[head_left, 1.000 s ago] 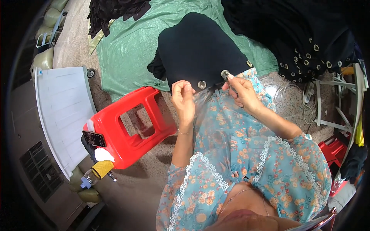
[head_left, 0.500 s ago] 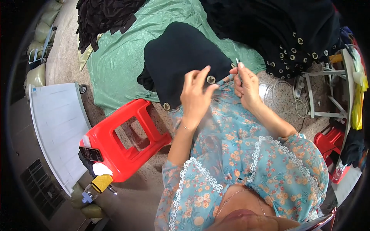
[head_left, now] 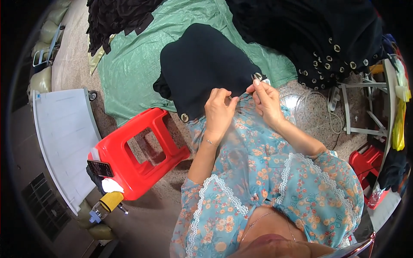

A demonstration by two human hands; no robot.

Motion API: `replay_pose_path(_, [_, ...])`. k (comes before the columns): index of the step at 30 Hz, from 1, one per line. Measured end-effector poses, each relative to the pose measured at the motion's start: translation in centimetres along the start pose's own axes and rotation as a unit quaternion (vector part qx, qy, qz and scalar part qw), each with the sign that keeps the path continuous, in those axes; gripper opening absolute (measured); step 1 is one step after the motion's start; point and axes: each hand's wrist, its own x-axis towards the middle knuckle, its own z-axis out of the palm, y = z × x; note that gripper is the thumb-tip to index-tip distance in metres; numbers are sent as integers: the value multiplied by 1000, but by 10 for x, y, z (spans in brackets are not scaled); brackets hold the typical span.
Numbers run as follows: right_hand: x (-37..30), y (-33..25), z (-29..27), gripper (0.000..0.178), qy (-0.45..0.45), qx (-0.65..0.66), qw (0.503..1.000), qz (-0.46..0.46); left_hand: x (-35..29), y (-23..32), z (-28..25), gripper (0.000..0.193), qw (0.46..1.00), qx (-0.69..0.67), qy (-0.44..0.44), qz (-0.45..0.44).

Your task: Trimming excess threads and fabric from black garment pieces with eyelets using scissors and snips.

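A piece of black cloth (head_left: 202, 64) is spread over my lap, with a round dark-and-gold button-like disc (head_left: 184, 117) at its left corner and a similar disc (head_left: 258, 77) at its right corner. My left hand (head_left: 220, 111) is closed in a pinch on the cloth's near edge, between those two corners; its fingers hide what lies under them. At the right corner, my right hand (head_left: 267, 103) pinches a small slim tool (head_left: 253, 78) with a thin metal tip, right beside the disc. Most of that tool is hidden in the fingers.
A red plastic stool (head_left: 129, 155) stands left, bearing a phone (head_left: 101, 168) and a yellow-sleeved bottle (head_left: 111, 201). Green sheeting (head_left: 133, 73) lies ahead under black cloth heaps; the right heap (head_left: 301, 34) carries several discs. A white table (head_left: 64, 137) is farther left.
My left hand has gone from spread fingers to a pinch at the cloth's edge. My right hand has moved left and slightly nearer with the slim tool. The disc between my hands is now covered.
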Motion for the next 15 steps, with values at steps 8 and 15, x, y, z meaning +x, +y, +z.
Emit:
replay_pose_path(8, [-2,2,-1,38,-10,-33,999,-33,-8,-24,7,7,995,-80,-23,-52])
replay_pose_path(15, [-5,-4,1,42,-35,-59,997,-36,-5,-21,16,3,965,-193,21,-174])
